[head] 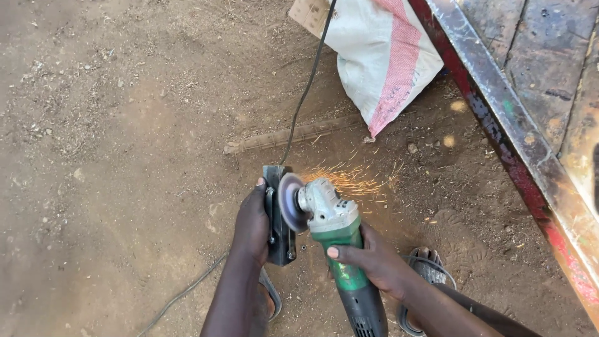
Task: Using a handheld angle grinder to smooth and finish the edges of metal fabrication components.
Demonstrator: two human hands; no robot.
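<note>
sack (380, 59) beyond grinder (337, 243) (sparks flying)

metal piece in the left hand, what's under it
Under the metal piece, held upright by the left hand, is bare dirt ground with a small dark bit nearby. The spot directly beneath its lower end is covered, so contact cannot be seen.

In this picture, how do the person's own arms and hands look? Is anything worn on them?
Both arms are bare, with no sleeves in view. The left hand and the right hand wear no gloves, and no rings, watch or bracelet show. A pale, unpainted nail shows on the right hand's thumb.
</note>
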